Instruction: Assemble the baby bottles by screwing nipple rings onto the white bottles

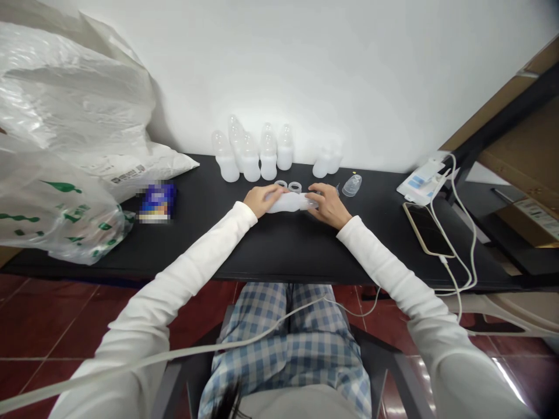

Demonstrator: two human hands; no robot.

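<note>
Both my hands rest on a black table (271, 244) and hold one white plastic bottle (289, 202) lying on its side between them. My left hand (261, 199) is wrapped round its base end. My right hand (328, 205) pinches its neck end, fingers closed. Two clear rings (289, 185) lie just behind the bottle. A clear dome cap (351, 185) lies to the right of my right hand.
Several capped white bottles (251, 152) stand in a group at the wall, with two uncapped ones (326, 161) to their right. Big plastic bags (65, 151) fill the left. A blue pack (157, 201), a phone (428, 230) and white cables (458, 233) lie about.
</note>
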